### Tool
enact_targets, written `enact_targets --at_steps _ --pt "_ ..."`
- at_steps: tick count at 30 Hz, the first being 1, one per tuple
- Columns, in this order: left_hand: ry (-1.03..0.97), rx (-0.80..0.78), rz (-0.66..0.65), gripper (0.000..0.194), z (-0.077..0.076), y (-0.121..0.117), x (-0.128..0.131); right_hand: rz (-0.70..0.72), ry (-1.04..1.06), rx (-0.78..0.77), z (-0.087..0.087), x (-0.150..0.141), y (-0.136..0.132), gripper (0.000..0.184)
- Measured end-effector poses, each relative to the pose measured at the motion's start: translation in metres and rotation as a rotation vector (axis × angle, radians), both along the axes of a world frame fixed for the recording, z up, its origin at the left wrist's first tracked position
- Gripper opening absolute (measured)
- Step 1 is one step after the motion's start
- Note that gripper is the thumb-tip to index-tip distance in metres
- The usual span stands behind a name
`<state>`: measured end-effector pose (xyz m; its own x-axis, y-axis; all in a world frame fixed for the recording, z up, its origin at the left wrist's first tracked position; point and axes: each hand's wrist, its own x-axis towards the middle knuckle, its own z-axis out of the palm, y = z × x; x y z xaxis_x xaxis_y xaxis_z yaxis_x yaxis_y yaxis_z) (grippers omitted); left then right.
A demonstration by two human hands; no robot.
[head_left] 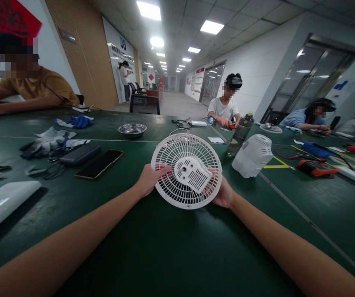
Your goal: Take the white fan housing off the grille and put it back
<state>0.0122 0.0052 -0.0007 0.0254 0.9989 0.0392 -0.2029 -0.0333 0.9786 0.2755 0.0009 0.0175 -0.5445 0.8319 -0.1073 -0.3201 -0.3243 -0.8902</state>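
Note:
A round white fan grille point(168, 192) with a slotted plate at its centre is held up over the green table. Its slotted face is turned toward me. My left hand point(149, 178) grips the left rim, the thumb lying across the ribs and the other fingers mostly behind. At the right rim, my right hand point(224, 193) is closed round the edge, its fingers partly seen through the ribs. A white plastic housing point(253, 156) stands on the table just right of the grille. Behind the housing, a dark bottle with a yellow-green cap point(240, 134) appears tilted.
Left on the green table point(109, 231) lie a phone point(99, 164), a dark case point(81, 155), gloves point(49, 142) and a white panel point(5, 206). A metal bowl point(132, 130) sits farther back. An orange meter point(316, 168) lies right. Other people sit around the table.

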Motion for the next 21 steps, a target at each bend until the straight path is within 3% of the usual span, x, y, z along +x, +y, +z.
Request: enact_targets --at_steps 4,12,21 --pt "0.057 0.007 0.028 0.029 0.001 -0.002 0.002 0.007 0.018 -0.087 -0.001 0.004 0.004 0.025" --pt "0.143 0.070 0.042 0.025 0.007 -0.009 0.004 0.029 -0.020 -0.046 0.005 0.004 0.001 0.028" --pt "0.272 0.174 0.043 0.026 0.012 -0.014 0.001 -0.388 -0.150 0.195 0.009 0.007 0.010 0.072"
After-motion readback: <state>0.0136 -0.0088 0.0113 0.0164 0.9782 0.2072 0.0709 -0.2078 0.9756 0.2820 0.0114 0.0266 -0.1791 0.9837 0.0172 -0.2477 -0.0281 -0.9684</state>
